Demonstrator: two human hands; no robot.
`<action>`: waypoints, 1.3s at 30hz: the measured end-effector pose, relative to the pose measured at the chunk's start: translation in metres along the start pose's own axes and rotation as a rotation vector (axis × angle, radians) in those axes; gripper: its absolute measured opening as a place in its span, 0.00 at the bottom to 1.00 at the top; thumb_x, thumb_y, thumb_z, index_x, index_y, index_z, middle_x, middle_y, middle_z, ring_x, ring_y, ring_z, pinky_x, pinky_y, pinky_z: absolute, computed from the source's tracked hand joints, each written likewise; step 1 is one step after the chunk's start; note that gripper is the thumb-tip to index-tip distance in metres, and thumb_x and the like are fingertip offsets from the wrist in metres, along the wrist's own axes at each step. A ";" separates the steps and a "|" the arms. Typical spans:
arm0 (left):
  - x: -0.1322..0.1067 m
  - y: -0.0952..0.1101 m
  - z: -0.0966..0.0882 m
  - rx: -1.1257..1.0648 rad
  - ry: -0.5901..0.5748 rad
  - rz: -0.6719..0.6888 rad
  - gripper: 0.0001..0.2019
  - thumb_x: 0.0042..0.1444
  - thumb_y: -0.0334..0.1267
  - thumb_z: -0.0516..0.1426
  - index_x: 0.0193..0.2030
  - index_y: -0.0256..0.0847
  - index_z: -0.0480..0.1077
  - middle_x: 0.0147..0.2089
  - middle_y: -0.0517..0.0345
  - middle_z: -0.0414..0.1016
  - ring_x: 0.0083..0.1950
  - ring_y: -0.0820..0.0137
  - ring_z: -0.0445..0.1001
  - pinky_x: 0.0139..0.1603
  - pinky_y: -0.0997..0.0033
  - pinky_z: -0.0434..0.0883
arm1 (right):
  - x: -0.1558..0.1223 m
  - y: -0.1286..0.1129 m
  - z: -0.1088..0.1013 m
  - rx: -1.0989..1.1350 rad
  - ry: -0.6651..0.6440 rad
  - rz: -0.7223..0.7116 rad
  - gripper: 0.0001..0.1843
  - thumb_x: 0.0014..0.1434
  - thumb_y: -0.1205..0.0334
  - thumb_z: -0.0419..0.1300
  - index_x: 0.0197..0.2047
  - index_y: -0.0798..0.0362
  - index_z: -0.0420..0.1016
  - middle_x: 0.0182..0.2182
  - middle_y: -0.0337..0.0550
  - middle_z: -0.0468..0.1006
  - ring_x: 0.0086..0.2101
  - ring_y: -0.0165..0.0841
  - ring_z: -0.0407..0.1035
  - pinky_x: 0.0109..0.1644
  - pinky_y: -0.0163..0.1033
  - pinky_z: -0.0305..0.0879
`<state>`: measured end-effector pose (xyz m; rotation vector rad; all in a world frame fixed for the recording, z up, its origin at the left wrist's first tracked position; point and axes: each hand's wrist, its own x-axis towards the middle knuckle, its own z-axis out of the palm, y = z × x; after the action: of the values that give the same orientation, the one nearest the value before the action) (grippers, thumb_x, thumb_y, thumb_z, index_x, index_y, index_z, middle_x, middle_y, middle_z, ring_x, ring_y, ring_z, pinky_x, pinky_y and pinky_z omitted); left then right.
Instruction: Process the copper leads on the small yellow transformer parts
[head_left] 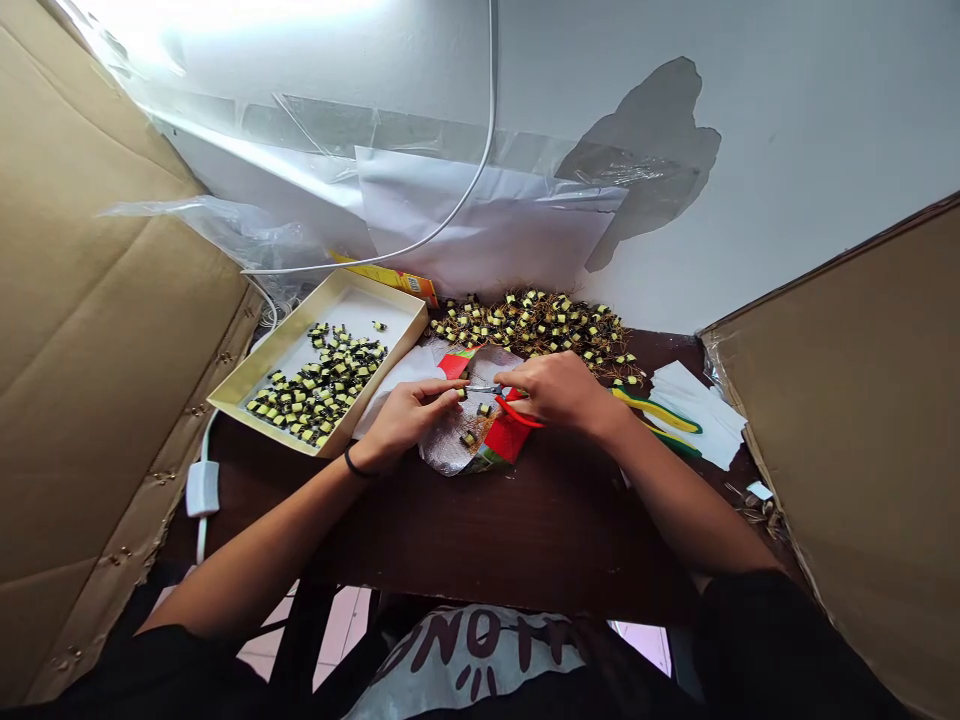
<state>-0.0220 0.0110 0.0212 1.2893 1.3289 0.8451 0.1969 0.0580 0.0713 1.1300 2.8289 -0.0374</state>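
Note:
My left hand pinches a small coil wrapped in yellow tape between thumb and fingers. Closed around red-handled pliers is my right hand; their slim metal jaws point left and meet the coil, though the exact contact is too small to make out. Beneath both hands lies a silver-lined wrapper with red patches. A couple of loose coils and copper-coloured wire scraps rest on it.
A shallow cream box with many coils stands left. Behind my hands is a heap of wire-tailed coils. Green-and-yellow-handled pliers and white paper lie right. Cardboard walls flank the dark table; a white cable hangs behind.

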 end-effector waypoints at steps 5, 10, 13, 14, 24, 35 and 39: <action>0.000 -0.001 -0.001 0.041 -0.020 0.031 0.23 0.52 0.49 0.61 0.48 0.34 0.77 0.33 0.53 0.79 0.28 0.73 0.70 0.30 0.75 0.67 | 0.000 0.001 0.003 -0.024 0.017 -0.029 0.13 0.61 0.56 0.56 0.46 0.47 0.77 0.38 0.42 0.82 0.37 0.35 0.74 0.28 0.37 0.47; 0.001 0.000 -0.001 0.128 -0.026 0.058 0.23 0.54 0.50 0.59 0.48 0.33 0.78 0.30 0.53 0.78 0.28 0.72 0.70 0.29 0.75 0.66 | 0.001 0.001 0.003 -0.049 0.004 -0.030 0.12 0.62 0.56 0.55 0.45 0.48 0.76 0.38 0.42 0.82 0.39 0.36 0.74 0.28 0.37 0.47; 0.001 0.002 -0.001 0.168 -0.020 0.057 0.23 0.54 0.50 0.58 0.47 0.33 0.78 0.30 0.53 0.78 0.27 0.72 0.70 0.29 0.74 0.65 | 0.002 0.000 0.002 -0.051 -0.014 -0.019 0.13 0.63 0.56 0.54 0.45 0.49 0.76 0.39 0.44 0.82 0.39 0.37 0.74 0.29 0.37 0.49; 0.001 0.002 -0.002 0.177 -0.017 0.058 0.23 0.54 0.50 0.58 0.47 0.33 0.78 0.31 0.53 0.78 0.28 0.72 0.70 0.29 0.74 0.66 | 0.002 -0.001 0.002 -0.048 -0.015 -0.018 0.13 0.63 0.55 0.54 0.46 0.49 0.76 0.39 0.44 0.82 0.40 0.37 0.74 0.29 0.37 0.49; -0.001 0.003 -0.001 0.174 -0.006 0.062 0.23 0.54 0.51 0.58 0.45 0.32 0.78 0.33 0.52 0.78 0.29 0.71 0.70 0.31 0.74 0.67 | 0.001 0.001 0.004 -0.015 0.014 -0.029 0.13 0.61 0.55 0.55 0.45 0.47 0.77 0.37 0.41 0.82 0.39 0.35 0.74 0.29 0.37 0.48; -0.001 0.004 0.000 0.157 -0.007 0.055 0.22 0.54 0.52 0.58 0.43 0.33 0.78 0.30 0.54 0.77 0.26 0.72 0.70 0.27 0.75 0.66 | 0.004 0.000 0.002 -0.008 -0.024 -0.021 0.14 0.62 0.53 0.54 0.45 0.47 0.77 0.38 0.42 0.82 0.38 0.35 0.74 0.28 0.36 0.47; -0.001 0.003 -0.001 0.190 -0.013 0.098 0.20 0.55 0.50 0.57 0.44 0.35 0.78 0.30 0.55 0.77 0.26 0.73 0.70 0.27 0.76 0.67 | 0.005 0.002 0.001 0.000 -0.057 -0.031 0.14 0.62 0.53 0.55 0.46 0.46 0.77 0.39 0.43 0.82 0.38 0.35 0.74 0.28 0.36 0.48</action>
<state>-0.0227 0.0111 0.0245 1.5163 1.3705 0.7898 0.1949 0.0622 0.0695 1.0673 2.7960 -0.0708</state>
